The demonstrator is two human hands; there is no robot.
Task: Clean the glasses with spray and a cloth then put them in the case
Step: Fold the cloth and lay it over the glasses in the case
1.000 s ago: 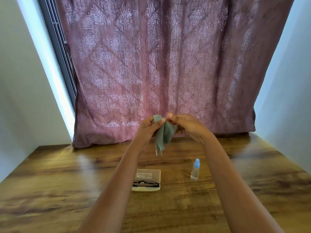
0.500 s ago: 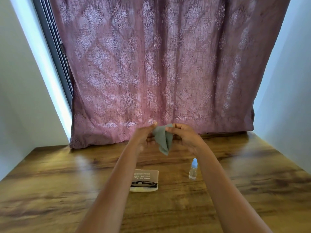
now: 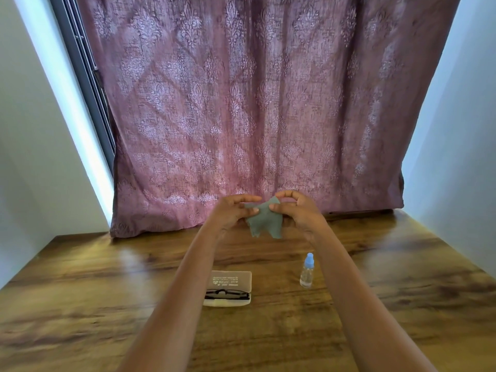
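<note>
— Head view: what are the two hands doing?

— Both are raised above the far part of the tabletop [image 3: 80, 291], in front of the lower edge of a pink patterned curtain [image 3: 255, 103]. The left hand [image 3: 230, 213] pinches one upper edge of a grey-green cloth [image 3: 264, 222] between thumb and fingers. The right hand [image 3: 298, 210] pinches the other upper edge the same way. The cloth is spread between them and its lower part hangs free, clear of the wood.

— And the glasses?

— The glasses [image 3: 226, 293] have a black frame. They lie folded in the near half of an open pale case [image 3: 233, 280], which rests on the tabletop between the two forearms. Its lid lies flat on the far side with printed lettering showing. The left forearm covers the case's left end.

— Where is the spray?

— The spray bottle [image 3: 306, 271] is clear with a blue cap. It stands upright to the right of the case, apart from it, and appears close beside the right forearm. Neither hand touches the bottle, the case or the glasses.

— Anything else?

— A dark window frame [image 3: 86, 76] shows left of the curtain.
</note>
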